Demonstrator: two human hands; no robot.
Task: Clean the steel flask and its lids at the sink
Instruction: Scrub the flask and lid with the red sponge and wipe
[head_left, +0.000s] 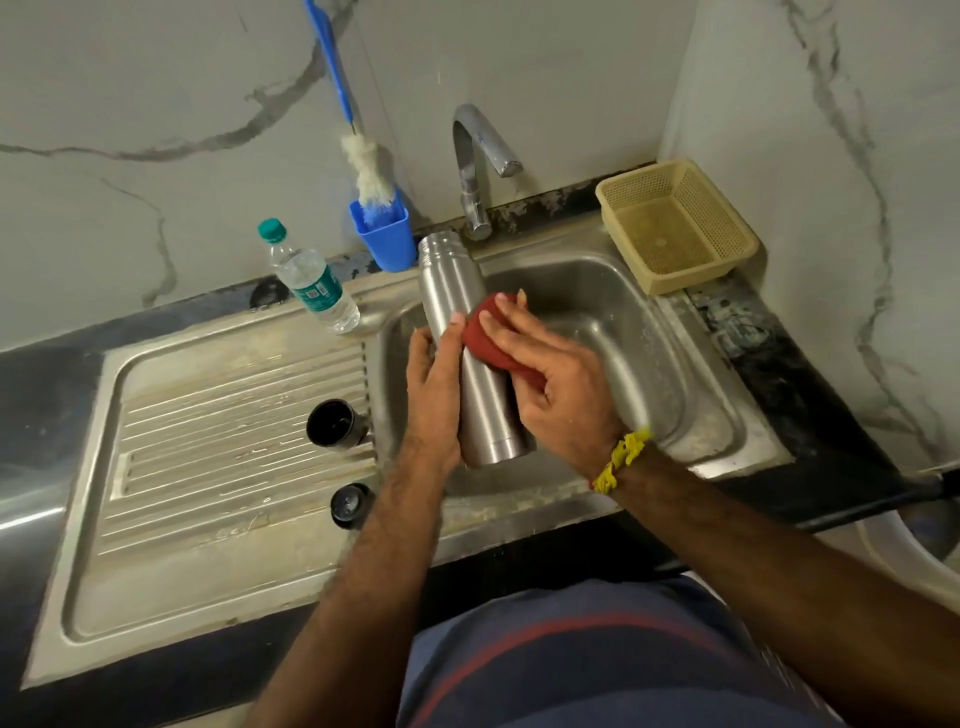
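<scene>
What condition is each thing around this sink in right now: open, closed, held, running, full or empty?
Steel flask: uncapped, held over the basin.
Left hand: grips the flask.
Right hand: presses the red scrubber on the flask.
Two black lids: off, on the drainboard.
Tap: no water visible.
Plastic bottle: capped, upright.
Basket: empty.
Bottle brush: standing in the blue holder.

Yellow thread wristband (621, 460), bare forearms
</scene>
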